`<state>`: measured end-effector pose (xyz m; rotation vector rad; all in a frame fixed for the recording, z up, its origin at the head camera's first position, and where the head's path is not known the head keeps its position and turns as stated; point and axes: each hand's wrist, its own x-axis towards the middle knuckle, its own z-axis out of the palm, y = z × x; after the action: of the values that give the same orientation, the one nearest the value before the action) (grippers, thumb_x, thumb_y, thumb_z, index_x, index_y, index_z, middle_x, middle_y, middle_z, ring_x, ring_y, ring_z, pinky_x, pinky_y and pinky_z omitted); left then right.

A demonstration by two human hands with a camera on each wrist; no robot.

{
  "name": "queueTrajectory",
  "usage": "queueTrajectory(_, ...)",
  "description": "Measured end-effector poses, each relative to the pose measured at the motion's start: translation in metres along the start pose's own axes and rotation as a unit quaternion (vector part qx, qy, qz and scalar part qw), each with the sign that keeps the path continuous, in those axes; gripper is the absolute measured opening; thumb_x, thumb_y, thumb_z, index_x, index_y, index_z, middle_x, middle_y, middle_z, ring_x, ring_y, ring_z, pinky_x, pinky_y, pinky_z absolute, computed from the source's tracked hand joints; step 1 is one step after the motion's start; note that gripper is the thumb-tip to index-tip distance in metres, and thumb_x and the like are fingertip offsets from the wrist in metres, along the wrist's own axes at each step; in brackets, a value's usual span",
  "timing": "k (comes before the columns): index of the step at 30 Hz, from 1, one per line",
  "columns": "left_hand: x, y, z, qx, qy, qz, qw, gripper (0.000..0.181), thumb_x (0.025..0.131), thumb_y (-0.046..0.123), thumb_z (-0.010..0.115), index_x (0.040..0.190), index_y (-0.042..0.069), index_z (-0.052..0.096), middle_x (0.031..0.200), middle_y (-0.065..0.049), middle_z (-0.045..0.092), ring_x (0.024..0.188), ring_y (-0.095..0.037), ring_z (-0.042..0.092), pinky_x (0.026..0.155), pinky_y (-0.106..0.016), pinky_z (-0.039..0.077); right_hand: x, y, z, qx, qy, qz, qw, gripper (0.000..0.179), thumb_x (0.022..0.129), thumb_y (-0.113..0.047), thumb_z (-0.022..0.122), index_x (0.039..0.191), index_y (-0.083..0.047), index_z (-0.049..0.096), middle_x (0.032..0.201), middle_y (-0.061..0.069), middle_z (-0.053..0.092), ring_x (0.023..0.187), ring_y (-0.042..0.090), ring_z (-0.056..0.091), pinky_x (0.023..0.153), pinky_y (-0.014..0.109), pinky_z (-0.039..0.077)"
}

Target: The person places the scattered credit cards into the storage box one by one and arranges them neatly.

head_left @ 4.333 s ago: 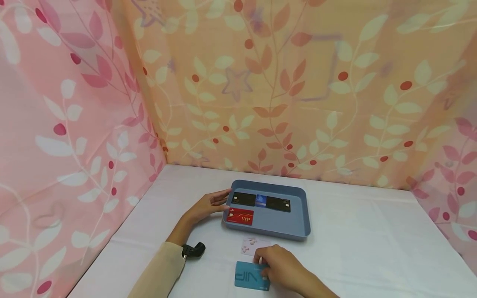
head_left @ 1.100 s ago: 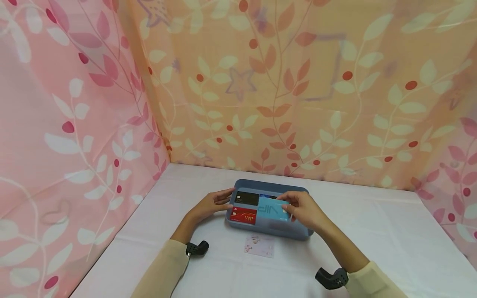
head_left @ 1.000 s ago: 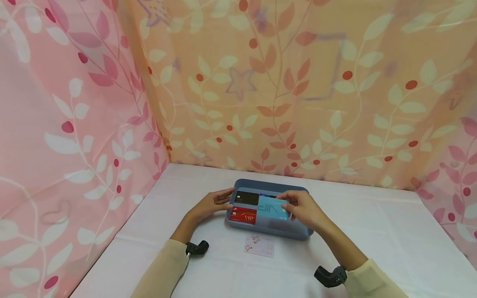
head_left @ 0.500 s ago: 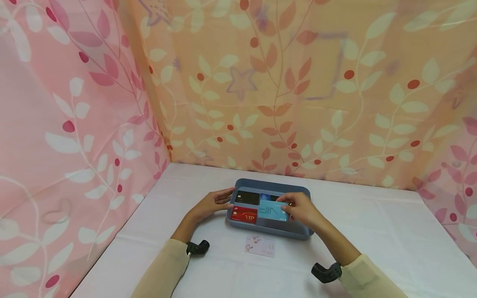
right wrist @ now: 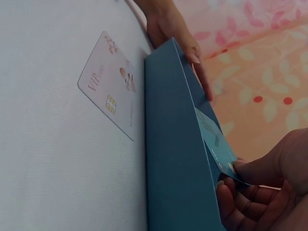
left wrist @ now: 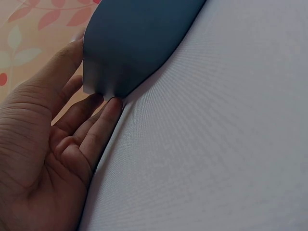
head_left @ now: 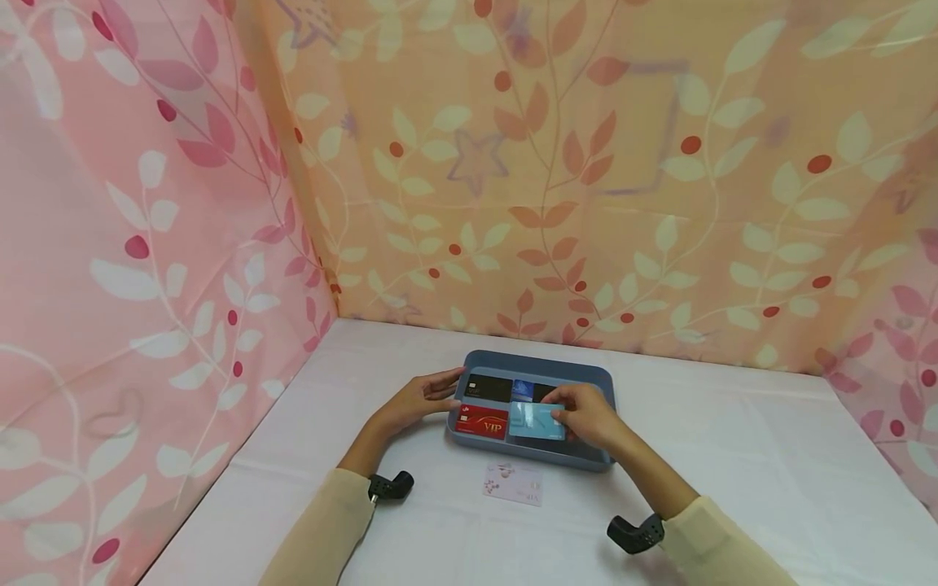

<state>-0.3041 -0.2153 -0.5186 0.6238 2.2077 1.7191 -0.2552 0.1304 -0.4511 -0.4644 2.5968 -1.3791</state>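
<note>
In the head view, my left hand [head_left: 418, 403] touches the left end of the blue-grey tray [head_left: 535, 459], fingers fairly straight. The left wrist view shows fingertips against the outer wall of the tray [left wrist: 139, 43]. My right hand [head_left: 589, 419] pinches the right end of a light blue VIP card [head_left: 535, 421] between thumb and fingers. That card is low inside the tray, right of a red VIP card [head_left: 481, 422]; the right wrist view shows the blue card [right wrist: 211, 139] tilted behind the near wall. Behind lie a black card [head_left: 489, 387] and a partly covered black-and-blue card [head_left: 523, 391].
A pale pink flowered VIP card [head_left: 513, 484] lies on the white cloth [head_left: 733, 456] just in front of the tray. Patterned curtains [head_left: 557, 163] stand behind and at the sides. Each wrist wears a black camera [head_left: 636, 534].
The right hand has carried the blue card from the cloth into the tray. Over the last second it lowers and tilts beside the red card. The left hand stays at the tray.
</note>
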Motion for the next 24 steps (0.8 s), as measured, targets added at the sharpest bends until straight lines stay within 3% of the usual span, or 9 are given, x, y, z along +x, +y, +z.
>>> queueTrajectory(8, 0.000, -0.001, 0.000, 0.008, 0.001, 0.005, 1.0000, 0.068, 0.095, 0.018, 0.074, 0.156, 0.018, 0.043, 0.159, -0.005, 0.043, 0.143, -0.024, 0.044, 0.113, -0.037, 0.040, 0.002, 0.006, 0.004, -0.001, -0.008, 0.010, 0.9999, 0.019, 0.095, 0.008, 0.061, 0.111, 0.005, 0.072, 0.085, 0.014, 0.065, 0.053, 0.019, 0.054, 0.050, 0.031, 0.055)
queueTrajectory(24, 0.001, -0.001, -0.001, 0.006, 0.000, 0.007, 1.0000, 0.069, 0.094, 0.019, 0.075, 0.156, 0.018, 0.044, 0.159, -0.006, 0.041, 0.143, -0.023, 0.044, 0.114, -0.038, 0.039, 0.004, 0.014, 0.008, -0.016, -0.010, 0.021, 0.9996, 0.017, 0.094, 0.009, 0.062, 0.108, 0.008, 0.071, 0.075, 0.013, 0.061, 0.049, 0.017, 0.054, 0.050, 0.030, 0.055)
